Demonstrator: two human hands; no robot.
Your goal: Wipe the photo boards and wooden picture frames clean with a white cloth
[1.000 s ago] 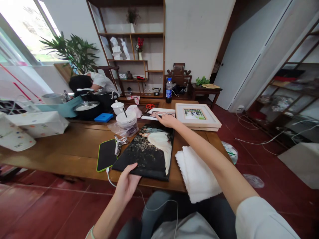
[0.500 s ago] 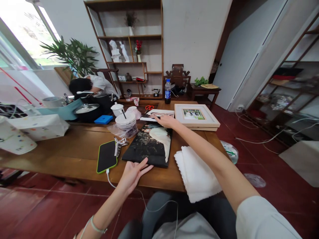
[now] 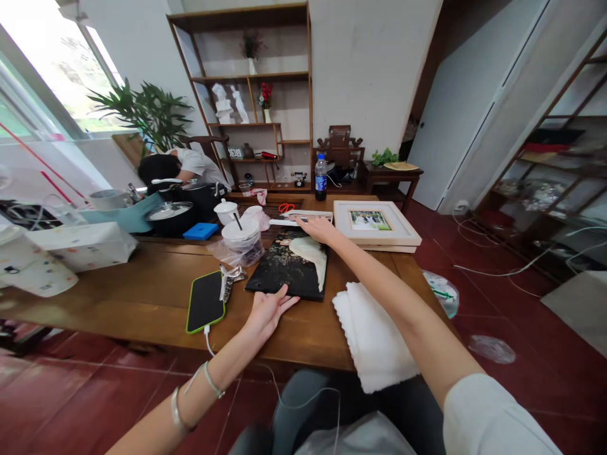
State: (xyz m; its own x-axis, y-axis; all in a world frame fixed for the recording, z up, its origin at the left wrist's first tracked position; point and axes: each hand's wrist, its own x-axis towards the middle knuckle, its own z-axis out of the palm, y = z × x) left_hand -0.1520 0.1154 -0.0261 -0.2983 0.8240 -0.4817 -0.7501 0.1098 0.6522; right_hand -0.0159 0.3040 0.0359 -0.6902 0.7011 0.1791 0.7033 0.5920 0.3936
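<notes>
A large dark photo print [image 3: 284, 268] showing a figure in a white dress lies flat on the wooden table [image 3: 118, 284]. My left hand [image 3: 268, 308] rests open at the print's near edge, fingers stretched against it. At the far end my right hand [image 3: 317, 227] lies on the print's top edge, fingers extended flat. A second print [image 3: 303, 217] lies just beyond that hand. A white-framed photo [image 3: 374, 222] sits to the right of it.
A phone in a green case [image 3: 205, 301] with a cable lies left of the print, beside crumpled foil. A folded white towel [image 3: 374, 332] hangs over the near edge. Lidded bowl, pots, teapot, red scissors and a bottle stand behind. Another person bends over at the far left.
The dark print has slid away from me, fully onto the table. My left hand let go of its near edge and now pushes it with open fingers. The right hand stayed at the far end.
</notes>
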